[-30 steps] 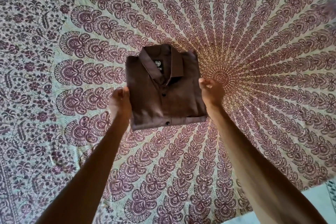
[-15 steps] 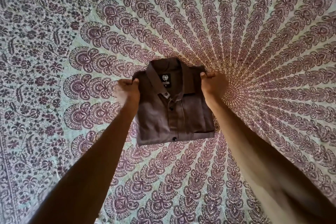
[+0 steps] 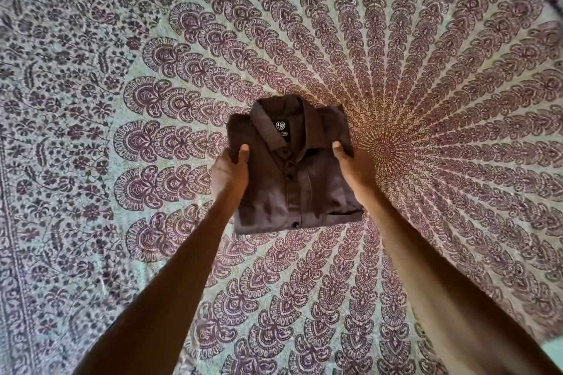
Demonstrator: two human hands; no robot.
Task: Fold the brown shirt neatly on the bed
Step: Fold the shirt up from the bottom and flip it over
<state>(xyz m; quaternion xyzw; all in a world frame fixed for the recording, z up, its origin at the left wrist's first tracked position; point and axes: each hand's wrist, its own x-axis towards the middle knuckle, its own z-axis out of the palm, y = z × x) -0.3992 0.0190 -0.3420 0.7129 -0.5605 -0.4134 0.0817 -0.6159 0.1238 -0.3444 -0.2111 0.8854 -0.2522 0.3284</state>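
From the head camera, the brown shirt [image 3: 292, 179] is folded into a compact rectangle near the middle of the bed, over the patterned bedspread [image 3: 122, 100], just left of the centre of its radiating purple and pale green design. The shirt faces up, with its collar [image 3: 281, 114] at the far end, a black label [image 3: 281, 128] showing inside the neck, and a row of dark buttons [image 3: 295, 224] running down the front toward the near folded edge. The left hand [image 3: 230, 173] grips the shirt's left edge, thumb laid on top of the cloth and fingers tucked out of sight beneath. The right hand [image 3: 355, 170] grips the right edge in the same way, thumb on top near the collar. Both forearms reach in from the bottom of the frame. Whether the shirt rests fully on the bedspread or is raised slightly off it cannot be told.
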